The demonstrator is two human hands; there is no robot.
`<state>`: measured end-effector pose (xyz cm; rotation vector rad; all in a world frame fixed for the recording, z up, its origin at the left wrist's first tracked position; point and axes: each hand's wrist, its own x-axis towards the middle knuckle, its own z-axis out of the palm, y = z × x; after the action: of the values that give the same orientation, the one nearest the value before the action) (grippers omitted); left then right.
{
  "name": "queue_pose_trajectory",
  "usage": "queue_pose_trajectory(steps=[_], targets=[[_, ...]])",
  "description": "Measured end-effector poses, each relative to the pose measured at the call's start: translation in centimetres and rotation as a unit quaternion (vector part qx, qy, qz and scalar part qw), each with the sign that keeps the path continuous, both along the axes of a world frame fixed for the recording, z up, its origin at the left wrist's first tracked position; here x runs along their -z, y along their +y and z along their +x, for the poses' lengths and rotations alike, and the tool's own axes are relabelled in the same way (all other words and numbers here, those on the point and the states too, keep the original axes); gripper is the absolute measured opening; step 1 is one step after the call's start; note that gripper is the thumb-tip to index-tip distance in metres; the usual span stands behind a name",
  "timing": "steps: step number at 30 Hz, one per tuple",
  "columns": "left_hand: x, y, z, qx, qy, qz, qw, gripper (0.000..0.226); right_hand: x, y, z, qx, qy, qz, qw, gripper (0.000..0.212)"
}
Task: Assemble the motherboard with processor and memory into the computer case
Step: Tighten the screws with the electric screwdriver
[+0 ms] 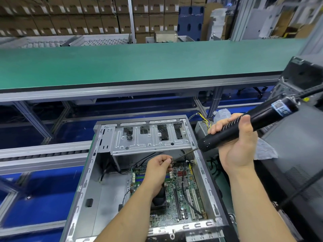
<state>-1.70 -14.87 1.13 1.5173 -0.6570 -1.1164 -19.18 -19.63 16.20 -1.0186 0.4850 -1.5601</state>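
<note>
Right hand [236,137] curled tight around black electric screwdriver [248,124], long axis running from 2 o'clock down to 8 o'clock, bit aimed at left hand. Left hand [158,169] closed in a pinch at bit tip [173,160], over motherboard [176,194]. Motherboard flat inside open computer case [111,186], at 6 o'clock in view, long axis 12 to 6.

A green motherboard [181,194] is seen lying flat inside an open grey case [104,172], against its right wall, partly hidden by an arm.
</note>
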Motion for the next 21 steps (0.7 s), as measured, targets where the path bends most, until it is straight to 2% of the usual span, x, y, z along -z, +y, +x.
queue_pose_trajectory(steps=[4,9,21], targets=[[-0.3,-0.1,0.3,-0.061,0.101,0.006,0.993,0.016,-0.5,-0.2,0.0,0.005,-0.025,0.002,1.000,0.046],[-1.0,0.2,0.0,-0.062,0.175,-0.004,0.983,0.015,-0.7,-0.4,-0.1,0.000,-0.036,0.000,0.999,0.043],[-1.3,0.3,0.0,-0.043,0.227,-0.007,0.973,0.014,-0.5,-0.2,-0.1,-0.004,-0.043,0.005,0.999,0.048]])
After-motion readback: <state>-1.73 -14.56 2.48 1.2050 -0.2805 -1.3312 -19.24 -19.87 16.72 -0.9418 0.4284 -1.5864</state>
